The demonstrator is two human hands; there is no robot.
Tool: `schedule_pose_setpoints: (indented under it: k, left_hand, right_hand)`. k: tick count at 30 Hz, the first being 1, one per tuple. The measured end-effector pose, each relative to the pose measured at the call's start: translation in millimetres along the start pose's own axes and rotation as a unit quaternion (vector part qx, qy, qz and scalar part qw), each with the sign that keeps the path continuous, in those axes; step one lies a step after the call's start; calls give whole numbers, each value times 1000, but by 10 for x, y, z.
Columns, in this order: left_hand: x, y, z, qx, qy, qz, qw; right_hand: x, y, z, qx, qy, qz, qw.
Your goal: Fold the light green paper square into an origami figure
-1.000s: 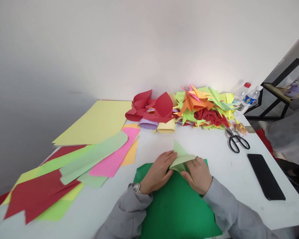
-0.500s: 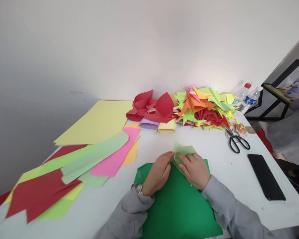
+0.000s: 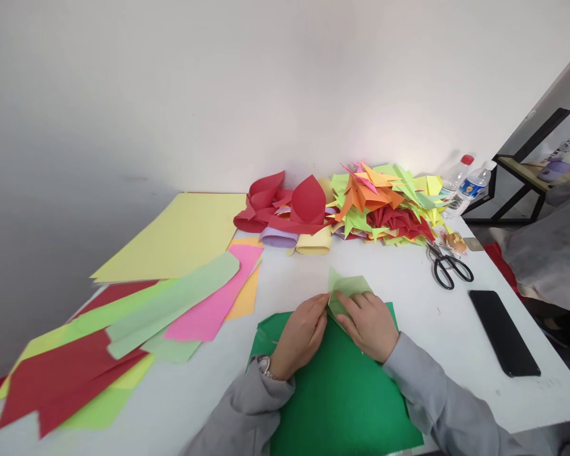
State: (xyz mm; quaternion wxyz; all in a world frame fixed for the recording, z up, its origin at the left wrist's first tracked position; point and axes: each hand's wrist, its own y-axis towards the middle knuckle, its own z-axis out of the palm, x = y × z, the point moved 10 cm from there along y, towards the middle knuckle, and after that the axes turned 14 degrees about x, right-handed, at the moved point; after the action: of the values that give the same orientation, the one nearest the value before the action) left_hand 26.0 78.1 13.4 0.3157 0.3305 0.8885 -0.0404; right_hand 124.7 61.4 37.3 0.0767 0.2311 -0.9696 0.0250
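Note:
A small light green folded paper [image 3: 346, 286] lies at the far edge of a dark green sheet [image 3: 342, 392] on the white table [image 3: 180, 399]. My left hand [image 3: 300, 335] rests beside it, fingertips pinching its left edge. My right hand [image 3: 370, 324] lies flat on top of the folded paper, fingers stretched and pressing it down. Both arms wear grey sleeves, and a watch shows on the left wrist.
Loose coloured sheets [image 3: 171, 297] spread over the table's left half. A heap of folded paper shapes [image 3: 351, 206] lies along the back wall. Black scissors [image 3: 444, 266], a black phone [image 3: 503, 332] and two plastic bottles [image 3: 463, 183] sit to the right.
The raised light green flap has been folded down flat. My right hand moved up onto the paper and now presses it; the left hand stayed at its left edge.

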Motion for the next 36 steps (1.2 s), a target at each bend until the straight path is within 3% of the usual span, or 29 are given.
schedule_pose_setpoints:
  k: [8,15,31,36]
  left_hand:
    - [-32,-158,104,-80,70,-51,993]
    - [-129,-207,268,-70,101,-66,990]
    - [-237,-220,248,-63,189,-64,978]
    - [-371,-252,153,-92,219,-57,970]
  right_hand:
    - [-3,-15,13,-2,2,2,1000]
    - [-1,-17,79,8,0,-13,1000]
    - [78,3,141,20,-58,3,998]
    - [67,9,149,22,-58,12,998]
